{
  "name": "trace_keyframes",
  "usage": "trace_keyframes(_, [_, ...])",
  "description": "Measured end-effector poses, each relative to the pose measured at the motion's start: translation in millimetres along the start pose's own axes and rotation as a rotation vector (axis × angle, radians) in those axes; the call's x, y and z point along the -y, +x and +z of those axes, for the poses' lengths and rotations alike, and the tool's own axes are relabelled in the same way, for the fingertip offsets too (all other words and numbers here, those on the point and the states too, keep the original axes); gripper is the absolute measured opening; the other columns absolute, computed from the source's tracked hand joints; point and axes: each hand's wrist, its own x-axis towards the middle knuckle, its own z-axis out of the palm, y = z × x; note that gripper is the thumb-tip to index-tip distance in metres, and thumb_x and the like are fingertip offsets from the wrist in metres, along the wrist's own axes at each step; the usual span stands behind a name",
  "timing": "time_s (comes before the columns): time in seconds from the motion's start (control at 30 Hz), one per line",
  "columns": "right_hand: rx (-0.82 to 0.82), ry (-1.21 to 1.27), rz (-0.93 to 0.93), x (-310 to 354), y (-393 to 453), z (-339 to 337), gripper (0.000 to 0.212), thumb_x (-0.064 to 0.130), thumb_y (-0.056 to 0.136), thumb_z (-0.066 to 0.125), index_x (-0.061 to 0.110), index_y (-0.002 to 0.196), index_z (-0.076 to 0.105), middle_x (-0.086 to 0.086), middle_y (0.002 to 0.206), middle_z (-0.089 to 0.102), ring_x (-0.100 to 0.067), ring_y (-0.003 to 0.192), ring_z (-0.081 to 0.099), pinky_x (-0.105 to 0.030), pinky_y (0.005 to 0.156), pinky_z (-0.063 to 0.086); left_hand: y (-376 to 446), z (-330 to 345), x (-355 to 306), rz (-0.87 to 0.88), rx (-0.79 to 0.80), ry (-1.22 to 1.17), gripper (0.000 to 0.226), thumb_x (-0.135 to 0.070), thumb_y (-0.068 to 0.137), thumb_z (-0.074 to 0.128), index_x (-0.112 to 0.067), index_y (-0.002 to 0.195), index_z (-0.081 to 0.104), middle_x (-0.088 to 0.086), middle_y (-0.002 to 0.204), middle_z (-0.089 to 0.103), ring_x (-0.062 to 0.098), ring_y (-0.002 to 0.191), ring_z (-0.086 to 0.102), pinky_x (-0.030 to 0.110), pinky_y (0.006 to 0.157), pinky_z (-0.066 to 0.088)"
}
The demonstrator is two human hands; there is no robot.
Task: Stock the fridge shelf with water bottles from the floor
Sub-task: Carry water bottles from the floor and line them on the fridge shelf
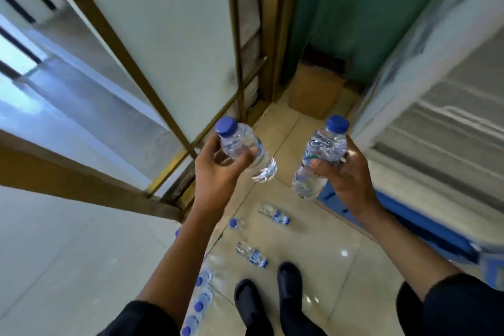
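Observation:
My left hand grips a clear water bottle with a blue cap, tilted with the cap toward the upper left. Another blue-capped bottle is held nearly upright in my right hand. Both are raised above the tiled floor. Below them several more bottles lie on the floor: one near the fridge base, one in front of my feet, a small one, and a row along the left. The fridge stands at the right, its wire shelves blurred.
A glass partition with gold-brown frames fills the left. A cardboard box sits on the floor at the far end by a green wall. My black shoes stand on the beige tiles. The fridge's blue base runs along the right.

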Motion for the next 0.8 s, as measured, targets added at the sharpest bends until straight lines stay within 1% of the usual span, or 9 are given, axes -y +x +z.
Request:
trace_keyframes(0.1, [-0.103,-0.018,-0.072,79,-32,-41,0.040,0.029,0.070,0.074,0.021,0.108,0.064,-0.005,0.098,0.071,-0.025,0.091,0.069,-0.045,0.079,0.056,-28,30,-77,0.080,0.015,-0.153,0.038,-0.041,0.072,0.079,-0.035,0.107,0.065,0.000,0.104,0.072,0.019,0.096,0.070,0.036,0.082,0.058])
trace_keyframes(0.2, [-0.246,-0.093,-0.192,135,-59,-81,0.039,0.026,0.071,0.075,0.020,0.107,0.062,-0.003,0.095,0.072,-0.023,0.088,0.069,-0.051,0.079,0.055,-45,67,-129,0.158,0.106,-0.200,0.043,-0.042,0.074,0.078,-0.030,0.112,0.064,0.004,0.104,0.071,0.025,0.096,0.070,0.045,0.083,0.058])
trace_keyframes(0.3, [-0.374,-0.141,-0.313,181,-82,-118,0.039,0.036,0.068,0.076,0.024,0.102,0.060,0.007,0.090,0.071,-0.014,0.081,0.069,-0.034,0.070,0.056,-56,109,-171,0.245,0.176,-0.221,0.040,-0.044,0.074,0.078,-0.028,0.108,0.063,0.007,0.099,0.071,0.030,0.091,0.070,0.049,0.081,0.058])
trace_keyframes(0.4, [-0.434,-0.188,-0.392,220,-101,-152,0.041,0.044,0.065,0.078,0.028,0.097,0.058,0.014,0.087,0.069,-0.004,0.075,0.067,-0.016,0.064,0.050,-66,154,-213,0.319,0.242,-0.258,0.035,-0.051,0.074,0.075,-0.034,0.101,0.061,0.002,0.093,0.070,0.024,0.086,0.070,0.044,0.075,0.060])
trace_keyframes(0.47, [-0.467,-0.192,-0.422,242,-107,-177,0.043,0.048,0.064,0.077,0.030,0.098,0.058,0.015,0.088,0.070,-0.005,0.077,0.067,-0.020,0.066,0.053,-70,182,-240,0.369,0.304,-0.282,0.032,-0.053,0.077,0.073,-0.034,0.098,0.059,-0.003,0.088,0.069,0.017,0.080,0.070,0.034,0.067,0.059])
trace_keyframes(0.57, [-0.485,-0.212,-0.447,269,-111,-218,0.048,0.050,0.066,0.079,0.029,0.103,0.056,0.008,0.091,0.071,-0.015,0.080,0.070,-0.042,0.069,0.060,-73,221,-280,0.488,0.390,-0.254,0.036,-0.048,0.081,0.068,-0.026,0.105,0.053,-0.012,0.089,0.069,0.008,0.081,0.070,0.019,0.065,0.055])
trace_keyframes(0.63, [-0.505,-0.254,-0.474,288,-111,-247,0.046,0.048,0.069,0.079,0.029,0.102,0.055,0.010,0.089,0.070,-0.012,0.076,0.070,-0.035,0.065,0.059,-74,247,-308,0.563,0.427,-0.206,0.044,-0.054,0.078,0.067,-0.028,0.110,0.050,-0.015,0.094,0.067,0.008,0.086,0.070,0.021,0.070,0.055])
trace_keyframes(0.7, [-0.529,-0.302,-0.509,307,-109,-276,0.038,0.042,0.074,0.078,0.028,0.100,0.055,0.011,0.085,0.069,-0.009,0.071,0.068,-0.025,0.062,0.056,-73,273,-336,0.593,0.440,-0.187,0.054,-0.062,0.075,0.066,-0.030,0.114,0.049,-0.013,0.095,0.067,0.010,0.087,0.070,0.031,0.074,0.058])
trace_keyframes(0.8, [-0.516,-0.298,-0.550,334,-104,-318,0.031,0.031,0.077,0.078,0.028,0.100,0.058,0.008,0.085,0.070,-0.011,0.070,0.068,-0.023,0.059,0.056,-72,313,-378,0.616,0.454,-0.195,0.055,-0.065,0.074,0.067,-0.032,0.115,0.050,-0.008,0.096,0.069,0.014,0.085,0.072,0.039,0.072,0.060])
